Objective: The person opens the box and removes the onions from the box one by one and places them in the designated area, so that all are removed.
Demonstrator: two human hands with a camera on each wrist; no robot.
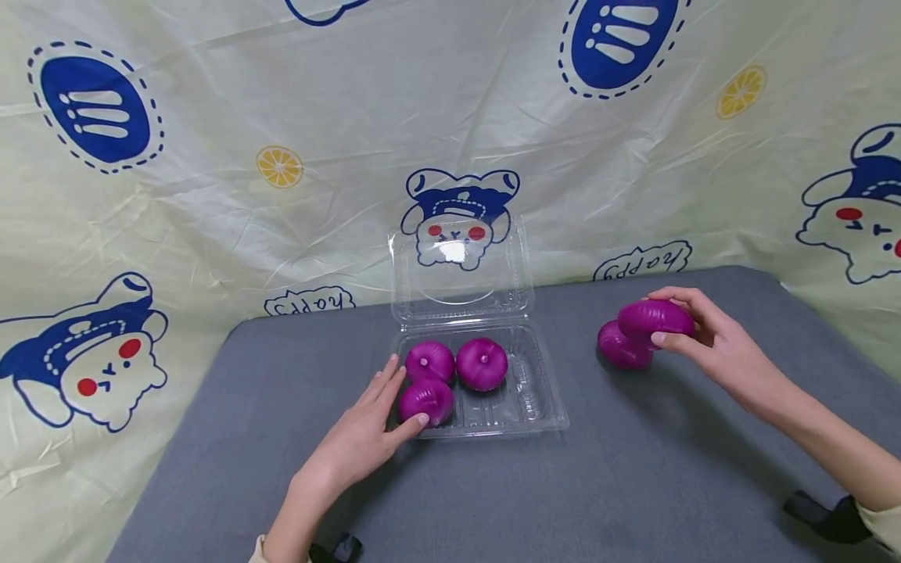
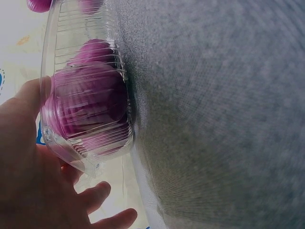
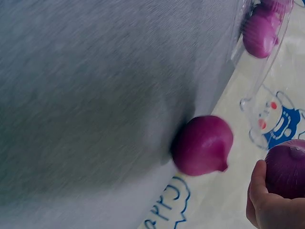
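Observation:
In the head view, my right hand (image 1: 711,336) grips a red onion (image 1: 655,321) between thumb and fingers, raised over the table. Behind it, partly covered in that view, another red onion (image 1: 622,346) lies on the cloth; the right wrist view shows this onion (image 3: 202,145) whole, with its pointed end. At centre stands an open clear plastic clamshell box (image 1: 538,391) holding three red onions, one at the back left (image 1: 430,362), one at the right (image 1: 482,364) and one at the front left (image 1: 427,401). My left hand (image 1: 359,438) rests at the box's front left corner, fingers extended, thumb over the rim.
The transparent lid (image 1: 461,274) stands up behind the box, against the printed curtain (image 1: 338,234). Grey cloth (image 1: 493,500) covers the table. Dark straps show at both wrists.

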